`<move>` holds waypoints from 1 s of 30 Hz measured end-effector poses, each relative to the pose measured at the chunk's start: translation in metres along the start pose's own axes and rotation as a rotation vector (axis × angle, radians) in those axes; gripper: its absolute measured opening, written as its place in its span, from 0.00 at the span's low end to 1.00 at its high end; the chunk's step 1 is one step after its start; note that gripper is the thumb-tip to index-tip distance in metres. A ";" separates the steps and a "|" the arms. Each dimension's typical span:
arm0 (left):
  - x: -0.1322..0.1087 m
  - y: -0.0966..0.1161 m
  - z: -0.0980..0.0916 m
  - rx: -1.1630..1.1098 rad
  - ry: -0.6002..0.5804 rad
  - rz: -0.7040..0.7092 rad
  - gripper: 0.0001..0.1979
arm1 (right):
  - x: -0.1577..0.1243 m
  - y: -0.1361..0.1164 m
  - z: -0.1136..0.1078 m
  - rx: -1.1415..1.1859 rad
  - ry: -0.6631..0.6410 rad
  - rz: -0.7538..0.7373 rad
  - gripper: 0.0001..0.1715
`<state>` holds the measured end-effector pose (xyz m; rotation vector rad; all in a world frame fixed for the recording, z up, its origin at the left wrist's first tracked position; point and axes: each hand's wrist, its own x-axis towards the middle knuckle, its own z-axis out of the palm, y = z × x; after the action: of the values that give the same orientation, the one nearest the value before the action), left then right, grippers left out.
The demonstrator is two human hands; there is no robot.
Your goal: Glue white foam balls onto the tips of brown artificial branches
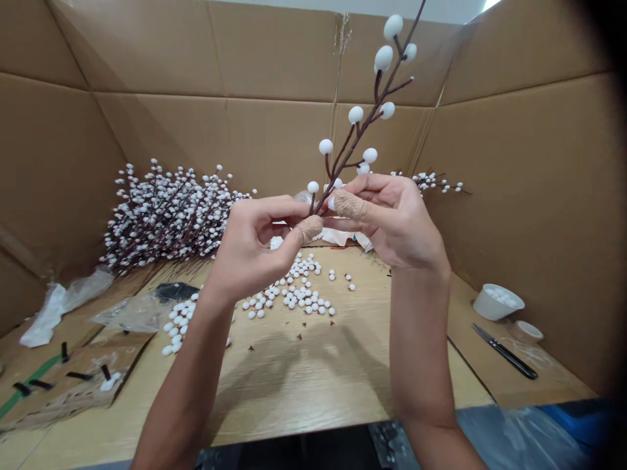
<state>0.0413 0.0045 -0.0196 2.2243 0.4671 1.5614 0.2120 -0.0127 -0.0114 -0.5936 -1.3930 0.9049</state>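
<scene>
- The branch is up in the air in front of you, above the surface. It leans, with its top up and to the right.
- It looks light. The brown stem seems thin and a bit bendy, so hold it gently.
- The white balls on it look smooth and light. They may slip or pop off if you squeeze or pull hard.
- The low part of the stem looks like the best place to hold. The small side twigs look easier to bend.
- Your left hand pinches the low stem between thumb and pointing finger.
- Your right hand is just beside it, with its fingers bunched close to the stem and low balls. You cannot tell just what they pinch.
- Both thumbs wear tan wraps, which may help you grip.
- Both your arms reach up and in, left and right, and your hands meet near the middle.
</scene>
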 end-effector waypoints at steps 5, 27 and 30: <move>0.000 -0.002 0.002 0.006 0.044 -0.004 0.03 | 0.003 0.005 0.001 -0.002 -0.012 -0.004 0.17; 0.003 -0.004 0.004 0.014 0.093 -0.048 0.04 | 0.008 0.015 0.005 -0.018 0.009 -0.006 0.18; 0.003 -0.005 0.005 0.004 0.091 -0.048 0.04 | 0.008 0.018 0.004 -0.020 0.009 -0.015 0.18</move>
<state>0.0466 0.0101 -0.0211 2.1360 0.5458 1.6427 0.2041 0.0037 -0.0210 -0.6010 -1.3985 0.8765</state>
